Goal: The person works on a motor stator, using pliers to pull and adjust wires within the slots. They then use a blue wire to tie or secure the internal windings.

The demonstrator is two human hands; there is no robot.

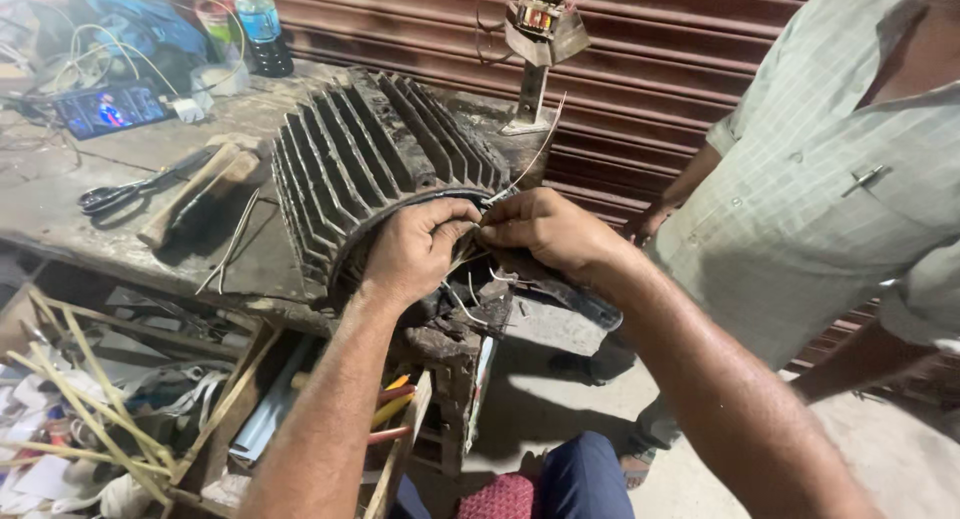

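A dark, finned motor housing [360, 159] lies on its side at the edge of a worn workbench [60, 209]. My left hand [415, 249] and my right hand [550, 229] meet at its open end, fingers pinched on thin pale wires [500, 191] that come out of the winding. One wire strand rises up past my right hand. Loose wire ends hang below my hands over the bench corner.
Scissors [120, 192], a wooden-handled hammer [195, 194], a lit phone [110, 109] and a bottle [260, 19] lie on the bench. Another person in a checked shirt [830, 179] stands at right. Scrap and tubes [110, 419] fill the shelf below. A rolling shutter stands behind.
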